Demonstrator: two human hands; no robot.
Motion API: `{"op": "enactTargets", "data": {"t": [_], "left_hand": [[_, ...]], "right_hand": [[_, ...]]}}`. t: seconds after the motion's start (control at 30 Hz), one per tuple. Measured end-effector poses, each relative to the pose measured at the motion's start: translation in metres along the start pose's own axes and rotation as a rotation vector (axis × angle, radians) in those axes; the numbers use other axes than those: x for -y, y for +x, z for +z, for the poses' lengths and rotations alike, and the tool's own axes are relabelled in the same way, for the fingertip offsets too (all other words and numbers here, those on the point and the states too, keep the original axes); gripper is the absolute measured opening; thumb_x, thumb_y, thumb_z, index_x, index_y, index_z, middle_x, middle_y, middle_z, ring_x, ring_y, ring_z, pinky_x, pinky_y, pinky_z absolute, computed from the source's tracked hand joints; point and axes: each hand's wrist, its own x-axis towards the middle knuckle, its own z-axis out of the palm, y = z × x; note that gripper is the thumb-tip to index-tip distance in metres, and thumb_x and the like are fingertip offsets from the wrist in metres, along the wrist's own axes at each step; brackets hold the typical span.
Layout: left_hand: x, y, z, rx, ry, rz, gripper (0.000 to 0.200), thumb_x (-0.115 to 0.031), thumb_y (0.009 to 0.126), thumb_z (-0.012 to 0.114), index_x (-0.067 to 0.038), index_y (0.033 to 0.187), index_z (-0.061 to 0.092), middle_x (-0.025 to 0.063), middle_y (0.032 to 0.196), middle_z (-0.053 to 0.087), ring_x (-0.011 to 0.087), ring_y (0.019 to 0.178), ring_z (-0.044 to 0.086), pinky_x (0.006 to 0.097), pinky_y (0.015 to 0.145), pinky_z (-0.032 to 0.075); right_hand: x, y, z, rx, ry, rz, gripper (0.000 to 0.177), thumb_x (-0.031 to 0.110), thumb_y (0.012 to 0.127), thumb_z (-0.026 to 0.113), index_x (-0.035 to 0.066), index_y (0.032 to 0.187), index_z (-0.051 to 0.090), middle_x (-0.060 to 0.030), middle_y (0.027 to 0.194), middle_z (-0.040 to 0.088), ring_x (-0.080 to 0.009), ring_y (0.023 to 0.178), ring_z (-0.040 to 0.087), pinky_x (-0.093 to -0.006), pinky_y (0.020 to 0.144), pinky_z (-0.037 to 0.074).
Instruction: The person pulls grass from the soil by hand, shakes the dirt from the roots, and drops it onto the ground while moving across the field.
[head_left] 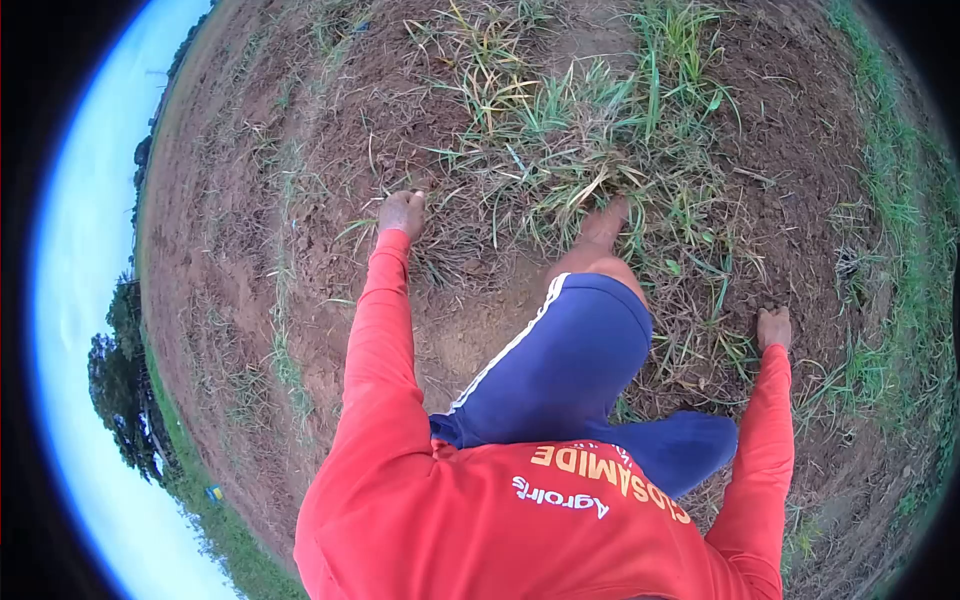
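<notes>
My left hand (403, 212), at the end of a red sleeve, is closed in a fist just over the brown soil left of my foot. Thin grass blades (357, 228) lie beside it; whatever its fingers hold is hidden. Out to the right, my right hand (774, 328) is down at the dark soil with its fingers curled closed. Grass (735, 352) grows just left of that hand, and I cannot make out anything within its grip.
My bare foot (604, 222) is planted among a band of green and dry grass (590, 130). Bare soil (240, 210) with scattered straw stretches left. A green grass strip (900, 220) runs along the right. Trees (125, 370) stand far left.
</notes>
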Motion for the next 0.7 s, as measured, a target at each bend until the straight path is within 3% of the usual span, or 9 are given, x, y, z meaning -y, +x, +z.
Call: {"op": "enactTargets", "data": {"t": [0.07,0.1,0.13,0.2,0.3,0.33,0.43,0.53,0.7], "left_hand": [[0.039,-0.049,0.018,-0.024,0.179,-0.054,0.035,-0.037,0.093,0.064,-0.005,0.098,0.078,0.0249,0.103,0.074,0.0369,0.102,0.072,0.0478,0.094,0.053],[0.052,-0.063,0.024,-0.011,0.175,-0.099,0.035,-0.038,0.093,0.065,-0.006,0.1,0.078,0.0241,0.105,0.074,0.038,0.104,0.071,0.0482,0.096,0.053],[0.07,-0.07,0.029,-0.028,0.122,-0.144,0.034,-0.037,0.092,0.066,-0.007,0.101,0.078,0.0232,0.106,0.074,0.0375,0.104,0.071,0.0475,0.096,0.053],[0.093,-0.082,0.044,-0.036,0.012,-0.221,0.033,-0.037,0.09,0.067,-0.008,0.103,0.078,0.0213,0.108,0.075,0.0366,0.105,0.071,0.0463,0.097,0.052],[0.097,-0.075,0.036,-0.317,-0.12,-0.384,0.032,-0.035,0.089,0.069,-0.008,0.104,0.078,0.0208,0.11,0.074,0.0353,0.109,0.069,0.0447,0.098,0.053],[0.106,-0.065,0.031,-0.39,-0.086,-0.383,0.031,-0.031,0.089,0.069,-0.01,0.111,0.077,0.0209,0.124,0.069,0.0363,0.112,0.068,0.0444,0.096,0.053],[0.104,-0.045,0.017,-0.577,-0.002,-0.127,0.038,-0.035,0.093,0.068,-0.015,0.125,0.072,0.0238,0.132,0.063,0.0386,0.114,0.067,0.0451,0.096,0.055],[0.094,-0.026,0.008,-0.221,0.263,-0.123,0.045,-0.041,0.098,0.062,-0.016,0.135,0.065,0.0272,0.148,0.047,0.0427,0.123,0.062,0.0469,0.101,0.054],[0.096,0.004,0.005,-0.121,0.36,-0.264,0.048,-0.046,0.1,0.056,-0.014,0.135,0.065,0.0285,0.14,0.055,0.045,0.122,0.062,0.0489,0.102,0.054]], "right_hand": [[-0.017,0.015,0.012,0.039,0.025,-0.017,0.04,0.031,0.087,0.071,-0.002,0.108,0.062,-0.0196,0.096,0.073,-0.0367,0.094,0.07,-0.0459,0.088,0.052],[-0.023,0.017,0.017,0.027,0.141,-0.058,0.038,0.031,0.087,0.07,-0.001,0.106,0.062,-0.0179,0.094,0.072,-0.0364,0.092,0.07,-0.0455,0.088,0.052],[-0.015,0.013,0.008,0.033,-0.004,-0.021,0.037,0.031,0.088,0.07,0.0,0.105,0.061,-0.0167,0.093,0.071,-0.0352,0.09,0.069,-0.045,0.087,0.051],[-0.017,0.011,0.002,0.038,-0.014,-0.015,0.037,0.032,0.088,0.07,0.0,0.104,0.061,-0.0163,0.092,0.07,-0.0341,0.089,0.068,-0.0443,0.087,0.051],[-0.014,0.01,0.006,0.054,0.007,-0.022,0.036,0.033,0.09,0.07,0.0,0.102,0.059,-0.0155,0.09,0.068,-0.0317,0.086,0.065,-0.0428,0.086,0.05],[-0.02,0.015,0.009,0.063,0.024,-0.027,0.036,0.033,0.091,0.07,0.0,0.102,0.059,-0.0151,0.09,0.068,-0.0315,0.086,0.065,-0.0427,0.085,0.05],[-0.041,0.029,0.016,0.076,0.044,-0.024,0.036,0.034,0.093,0.069,0.001,0.102,0.059,-0.014,0.089,0.067,-0.0308,0.083,0.064,-0.0431,0.084,0.05],[-0.04,0.027,0.014,0.079,0.042,-0.034,0.036,0.034,0.093,0.069,0.001,0.102,0.059,-0.0139,0.089,0.067,-0.0306,0.083,0.064,-0.0433,0.083,0.05],[-0.039,0.026,0.015,0.064,0.066,-0.042,0.036,0.034,0.092,0.069,0.001,0.101,0.059,-0.0139,0.088,0.067,-0.0308,0.082,0.064,-0.0428,0.083,0.05]]}}
